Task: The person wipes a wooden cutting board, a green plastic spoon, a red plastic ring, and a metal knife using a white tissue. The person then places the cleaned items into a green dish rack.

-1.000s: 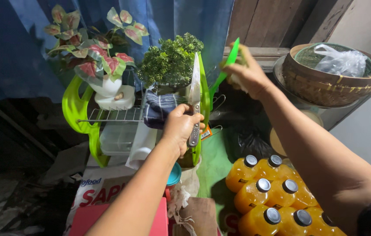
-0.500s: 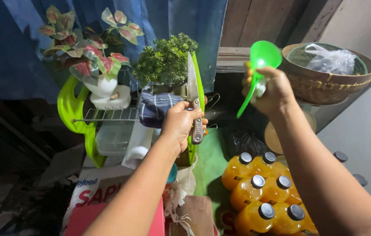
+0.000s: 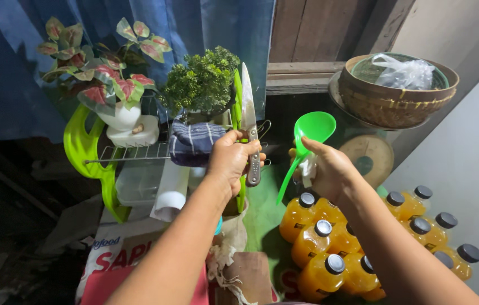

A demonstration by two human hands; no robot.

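The left hand is closed around the handle of a long steel kitchen knife, blade pointing straight up beside the green plastic dish rack. The right hand grips the handle of a bright green plastic ladle, bowl raised and tilted, just above the cluster of orange-filled plastic bottles with dark caps.

The risk I see is the knife: its edge stands close to the bushy green potted plant and the folded blue checked cloth, and a careless turn of the wrist could nick either (or the other arm, which is near). The ladle's handle hangs low over the bottle caps and could knock one over.

Counting: one knife, one ladle, two potted plants, the second being the pink-and-green leafed plant in a white pot, one woven basket holding a clear plastic bag, set on a round-dial weighing scale, and roughly eleven bottles, though some are hidden behind the arm.
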